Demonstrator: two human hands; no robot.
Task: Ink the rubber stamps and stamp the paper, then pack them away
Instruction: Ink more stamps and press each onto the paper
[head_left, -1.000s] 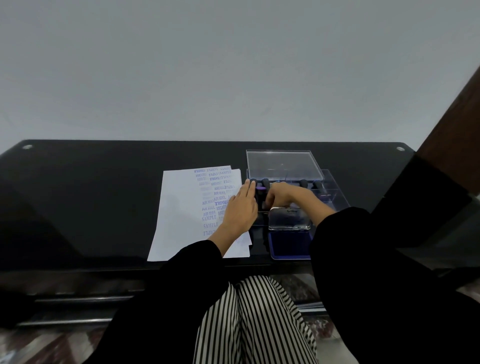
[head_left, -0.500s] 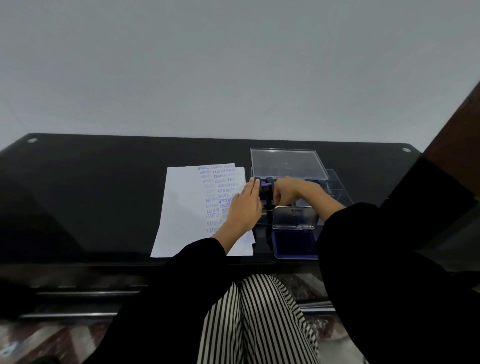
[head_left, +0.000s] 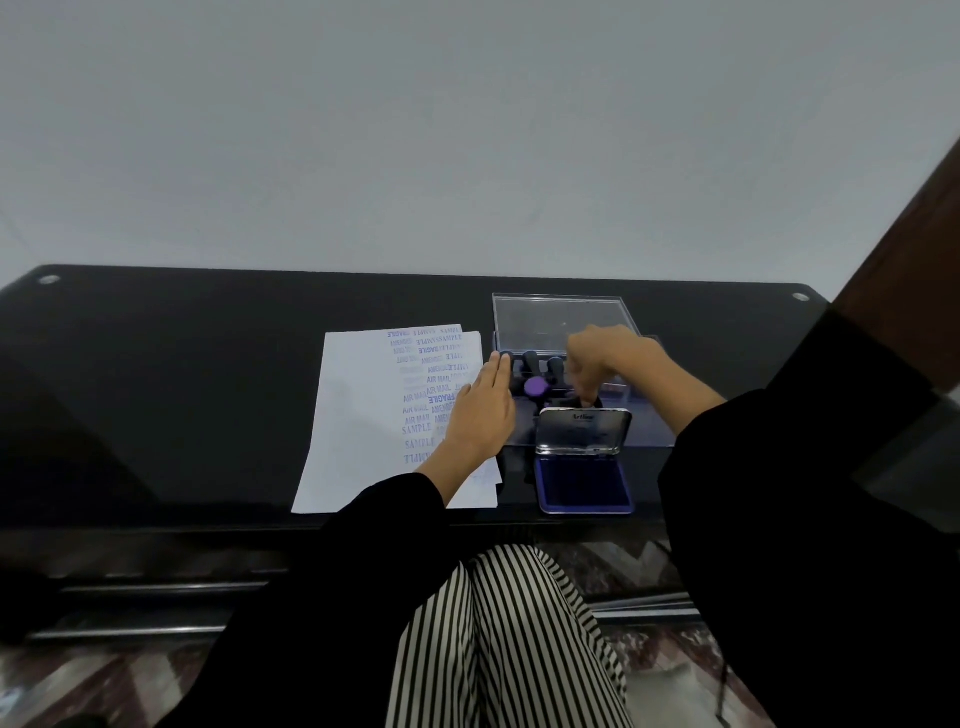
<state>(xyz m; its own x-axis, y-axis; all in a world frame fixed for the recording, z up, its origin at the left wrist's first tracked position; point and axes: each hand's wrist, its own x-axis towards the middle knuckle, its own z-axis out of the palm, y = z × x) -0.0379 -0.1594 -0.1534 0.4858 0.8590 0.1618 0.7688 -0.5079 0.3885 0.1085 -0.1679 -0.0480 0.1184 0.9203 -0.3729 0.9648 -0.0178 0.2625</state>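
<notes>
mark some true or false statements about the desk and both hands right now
1. The ink pad is open with its lid standing up. True.
2. The paper is blank. False: blue stamped words such as SAMPLE and AIR MAIL cover its right part.
3. The left hand lies flat, fingers straight, at the paper's right edge. True.
4. The right hand rests on the ink pad. False: its fingers curl down into the clear box behind the pad, near the stamps.
5. The paper lies right of the ink pad. False: it lies left of it.
</notes>
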